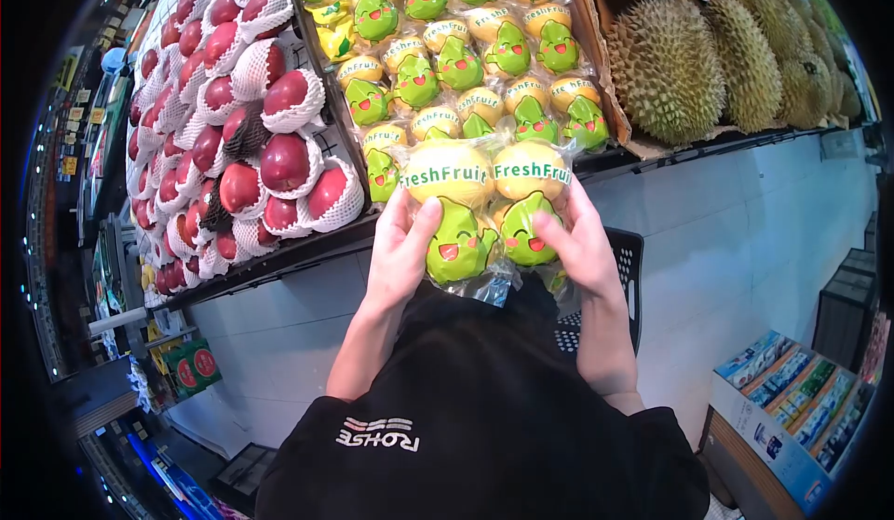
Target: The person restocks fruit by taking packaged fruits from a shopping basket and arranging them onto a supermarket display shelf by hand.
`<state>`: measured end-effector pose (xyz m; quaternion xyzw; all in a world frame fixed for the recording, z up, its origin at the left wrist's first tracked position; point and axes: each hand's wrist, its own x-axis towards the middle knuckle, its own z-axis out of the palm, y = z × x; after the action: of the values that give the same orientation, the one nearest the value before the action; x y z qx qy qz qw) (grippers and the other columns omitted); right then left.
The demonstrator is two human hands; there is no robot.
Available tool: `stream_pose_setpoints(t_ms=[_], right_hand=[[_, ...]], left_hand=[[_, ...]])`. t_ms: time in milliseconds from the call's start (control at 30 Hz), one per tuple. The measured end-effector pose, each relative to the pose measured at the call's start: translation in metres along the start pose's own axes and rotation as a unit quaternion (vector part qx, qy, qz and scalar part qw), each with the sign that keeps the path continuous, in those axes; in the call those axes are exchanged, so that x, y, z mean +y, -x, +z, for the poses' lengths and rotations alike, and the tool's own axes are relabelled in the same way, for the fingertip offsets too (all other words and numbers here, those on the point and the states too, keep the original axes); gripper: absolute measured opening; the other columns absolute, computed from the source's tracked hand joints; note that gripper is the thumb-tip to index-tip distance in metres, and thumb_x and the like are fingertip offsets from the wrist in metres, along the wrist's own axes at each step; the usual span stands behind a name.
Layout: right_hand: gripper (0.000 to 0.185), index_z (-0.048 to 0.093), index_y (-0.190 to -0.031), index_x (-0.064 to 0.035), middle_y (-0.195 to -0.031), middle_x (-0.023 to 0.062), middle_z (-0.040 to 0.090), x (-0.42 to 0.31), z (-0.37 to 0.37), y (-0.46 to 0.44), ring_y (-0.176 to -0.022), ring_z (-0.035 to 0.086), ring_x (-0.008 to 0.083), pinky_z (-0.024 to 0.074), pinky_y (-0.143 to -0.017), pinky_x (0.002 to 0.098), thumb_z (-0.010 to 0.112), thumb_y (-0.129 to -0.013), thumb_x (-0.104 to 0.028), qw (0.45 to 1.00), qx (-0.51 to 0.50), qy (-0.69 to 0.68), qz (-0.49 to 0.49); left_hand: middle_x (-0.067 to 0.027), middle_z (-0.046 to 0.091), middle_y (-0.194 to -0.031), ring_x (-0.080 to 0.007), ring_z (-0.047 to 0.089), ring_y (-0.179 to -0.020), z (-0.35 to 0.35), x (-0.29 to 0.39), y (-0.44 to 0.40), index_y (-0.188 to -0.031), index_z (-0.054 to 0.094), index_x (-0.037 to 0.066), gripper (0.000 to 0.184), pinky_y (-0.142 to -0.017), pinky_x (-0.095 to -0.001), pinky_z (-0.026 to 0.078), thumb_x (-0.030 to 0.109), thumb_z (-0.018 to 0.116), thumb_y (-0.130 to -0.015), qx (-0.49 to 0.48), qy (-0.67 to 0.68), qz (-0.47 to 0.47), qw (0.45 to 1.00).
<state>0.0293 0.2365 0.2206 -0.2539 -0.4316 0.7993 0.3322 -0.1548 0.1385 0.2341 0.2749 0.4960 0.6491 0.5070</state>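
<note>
My left hand (402,252) grips a bagged yellow fruit (449,177) from its left side, thumb across the front of the clear wrapper. Beside it, my right hand (585,241) is closed on a second bagged yellow fruit (529,174), its thumb over the printed picture. Both wrappers read "FreshFruit" and carry a green smiling cartoon. The two bags stand side by side, touching, in front of my chest. Just beyond them, rows of the same bagged fruit (459,62) fill a display bin. My fingers behind the bags are hidden.
Red apples (240,188) in white foam nets are piled on the left stand. Spiky durians (666,68) sit in a cardboard-lined bin at the right. A black perforated stool (626,283) is close to my right arm. Boxed goods (792,404) stand at lower right.
</note>
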Motion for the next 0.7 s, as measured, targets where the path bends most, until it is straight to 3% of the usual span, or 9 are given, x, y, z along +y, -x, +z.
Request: stream_pose_setpoints(t_ms=[100, 233, 367, 500, 700], right_hand=[[0.091, 0.023, -0.146, 0.0013, -0.139, 0.0104, 0.043, -0.004, 0.007, -0.006, -0.129, 0.042, 0.0193, 0.0358, -0.108, 0.0349, 0.077, -0.073, 0.004, 0.998, -0.054, 0.014, 0.001], [0.091, 0.019, -0.148, 0.0009, -0.139, 0.0109, 0.043, -0.001, 0.018, -0.017, -0.129, 0.042, 0.0195, 0.0374, -0.107, 0.0351, 0.074, -0.075, 0.005, 0.996, -0.057, 0.067, 0.016], [0.074, 0.019, -0.147, 0.002, -0.137, 0.0133, 0.045, 0.005, 0.039, -0.03, -0.125, 0.045, 0.0197, 0.0392, -0.105, 0.0339, 0.061, -0.087, 0.005, 0.995, -0.033, 0.092, -0.01], [0.061, 0.026, -0.143, 0.0047, -0.134, 0.0141, 0.049, 0.009, 0.059, -0.051, -0.125, 0.047, 0.0184, 0.037, -0.105, 0.0319, 0.057, -0.091, 0.0, 0.99, 0.023, 0.138, -0.022], [0.059, 0.029, -0.14, 0.0039, -0.132, 0.0146, 0.051, 0.012, 0.083, -0.093, -0.121, 0.05, 0.0191, 0.0399, -0.102, 0.0319, 0.06, -0.09, -0.002, 0.99, 0.05, 0.113, -0.066]], left_hand=[[-0.0116, 0.057, -0.124, -0.016, 0.056, -0.112, -0.009, 0.005, 0.0, -0.135, 0.04, -0.003, 0.042, -0.096, -0.0317, 0.045, 0.013, 0.051, -0.098, 0.01, -0.015, 0.004, 1.0], [-0.0118, 0.056, -0.127, -0.0168, 0.054, -0.116, -0.025, 0.01, -0.002, -0.135, 0.04, -0.004, 0.045, -0.1, -0.0326, 0.042, 0.013, 0.055, -0.096, 0.009, -0.016, 0.018, 1.0], [-0.0104, 0.056, -0.125, -0.0162, 0.053, -0.116, -0.043, 0.025, -0.013, -0.133, 0.043, -0.004, 0.044, -0.1, -0.0316, 0.041, 0.012, 0.058, -0.095, -0.002, -0.055, 0.021, 0.998], [-0.0109, 0.052, -0.129, -0.0169, 0.05, -0.119, -0.059, 0.037, -0.027, -0.137, 0.037, -0.003, 0.058, -0.102, -0.0323, 0.04, 0.008, 0.065, -0.088, -0.028, -0.047, 0.021, 0.998], [-0.0136, 0.049, -0.133, -0.0192, 0.049, -0.122, -0.079, 0.069, -0.057, -0.143, 0.028, -0.005, 0.069, -0.104, -0.0334, 0.039, 0.002, 0.066, -0.086, -0.051, -0.02, 0.048, 0.997]])
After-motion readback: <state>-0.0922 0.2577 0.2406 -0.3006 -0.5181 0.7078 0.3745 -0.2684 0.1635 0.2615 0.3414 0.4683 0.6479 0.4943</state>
